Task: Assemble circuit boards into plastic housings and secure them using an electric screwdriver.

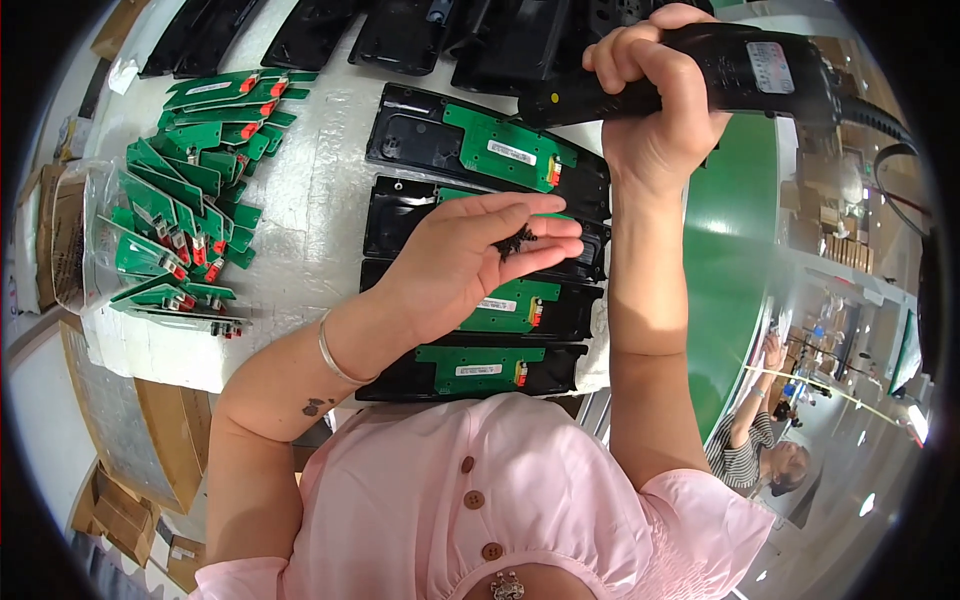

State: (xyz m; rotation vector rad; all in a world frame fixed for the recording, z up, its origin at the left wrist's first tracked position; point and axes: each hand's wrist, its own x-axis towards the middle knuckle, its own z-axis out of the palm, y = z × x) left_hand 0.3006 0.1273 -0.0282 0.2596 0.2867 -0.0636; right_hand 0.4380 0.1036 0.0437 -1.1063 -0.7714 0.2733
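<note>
My left hand [455, 255] is palm up and half curled, holding a small heap of black screws [514, 242]. It hovers over a row of black plastic housings [400, 130], each with a green circuit board [490, 135] in it. My right hand [660, 120], raised at the upper right, wraps round a black electric screwdriver [728, 75]. The tool lies nearly level, its cable running off to the right and its narrow end near the farthest populated housing. My left hand partly hides the second and third boards.
Loose green boards [165, 185] with red and white connectors are piled on the left of the white foam surface [310, 140]. More black housings [400, 40] lie along the far side. Cardboard boxes [130, 510] stand lower left. Another person [745, 440] works at the right.
</note>
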